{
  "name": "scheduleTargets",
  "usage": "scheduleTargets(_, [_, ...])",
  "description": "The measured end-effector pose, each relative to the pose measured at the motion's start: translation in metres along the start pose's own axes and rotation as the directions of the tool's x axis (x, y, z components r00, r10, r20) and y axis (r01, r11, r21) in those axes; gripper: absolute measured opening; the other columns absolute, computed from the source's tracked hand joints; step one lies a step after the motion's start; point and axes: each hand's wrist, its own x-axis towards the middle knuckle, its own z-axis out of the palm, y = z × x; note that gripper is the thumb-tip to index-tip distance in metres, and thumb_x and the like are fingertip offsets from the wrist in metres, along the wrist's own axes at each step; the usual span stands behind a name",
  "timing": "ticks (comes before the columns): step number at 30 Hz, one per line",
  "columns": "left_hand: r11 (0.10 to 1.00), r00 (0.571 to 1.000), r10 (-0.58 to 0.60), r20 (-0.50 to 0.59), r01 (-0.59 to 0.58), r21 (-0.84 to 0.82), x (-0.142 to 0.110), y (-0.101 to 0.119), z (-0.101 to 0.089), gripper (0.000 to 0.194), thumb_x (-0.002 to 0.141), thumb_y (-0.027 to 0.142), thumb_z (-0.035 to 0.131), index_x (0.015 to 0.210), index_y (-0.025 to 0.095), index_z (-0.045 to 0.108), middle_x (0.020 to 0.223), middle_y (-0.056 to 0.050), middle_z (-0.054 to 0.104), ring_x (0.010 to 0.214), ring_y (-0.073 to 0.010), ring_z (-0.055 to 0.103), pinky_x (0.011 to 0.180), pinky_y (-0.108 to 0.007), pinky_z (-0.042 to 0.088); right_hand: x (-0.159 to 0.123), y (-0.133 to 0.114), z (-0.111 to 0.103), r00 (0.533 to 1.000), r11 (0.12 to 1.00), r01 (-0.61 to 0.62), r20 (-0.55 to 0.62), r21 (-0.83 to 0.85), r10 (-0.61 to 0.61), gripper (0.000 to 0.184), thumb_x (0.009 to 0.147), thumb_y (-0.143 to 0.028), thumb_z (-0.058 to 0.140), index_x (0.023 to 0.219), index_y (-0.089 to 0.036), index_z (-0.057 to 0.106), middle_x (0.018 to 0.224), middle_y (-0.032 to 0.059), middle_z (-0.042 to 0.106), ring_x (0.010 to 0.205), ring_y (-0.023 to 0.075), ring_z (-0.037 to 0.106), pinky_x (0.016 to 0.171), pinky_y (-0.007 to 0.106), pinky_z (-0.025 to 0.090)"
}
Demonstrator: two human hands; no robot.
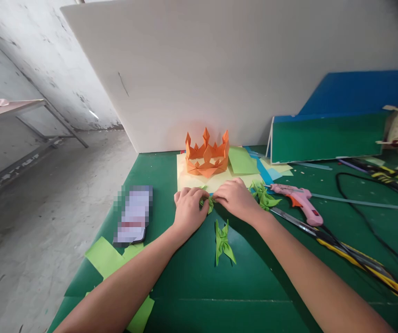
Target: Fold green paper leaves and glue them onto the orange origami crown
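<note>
Both my hands meet over a small folded green paper piece (pixel 208 202) on the green table (pixel 192 282). My left hand (pixel 187 210) is closed, pinching its left end. My right hand (pixel 235 198) is closed on its right end. Another folded green paper piece (pixel 223 243) lies just in front of my hands. A third green folded piece (pixel 264 195) lies to the right of my right hand. An orange paper crown (pixel 207 155) stands on a pale yellow sheet (pixel 188 178) behind my hands.
A pink glue gun (pixel 301 200) and long scissors (pixel 340 247) lie to the right, with a black cable (pixel 365 222). A blurred phone-sized object (pixel 134 213) lies at the left. Light green paper squares (pixel 105 256) hang at the table's left edge. A white board (pixel 219 69) leans behind.
</note>
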Motion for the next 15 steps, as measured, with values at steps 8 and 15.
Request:
scheduleTargets(8, [1.000,1.000,-0.021,0.018,0.021,0.009,0.001,0.001,0.000,0.010,0.084,0.022,0.057,0.090,0.024,0.065,0.099,0.000,0.072,0.095,-0.0243,0.055,0.084,-0.042,0.033,0.003,-0.007,0.004,0.998,0.996,0.057,0.005,-0.075,-0.056,0.023,0.091,-0.014,0.046,0.080,-0.019,0.065,0.076,0.0028,0.067,0.081,0.0177,0.051,0.073,0.033,0.025])
scheduleTargets(15, [1.000,0.999,-0.029,0.018,0.029,0.007,-0.001,0.000,-0.002,0.011,0.085,0.025,0.058,0.092,0.025,0.066,0.098,0.002,0.072,0.096,-0.0232,0.054,0.086,-0.041,0.031,-0.002,-0.010,0.011,0.999,0.986,0.008,-0.033,-0.166,-0.014,0.020,0.092,-0.016,0.047,0.078,-0.018,0.061,0.078,0.0038,0.065,0.084,0.0190,0.049,0.076,0.033,0.025])
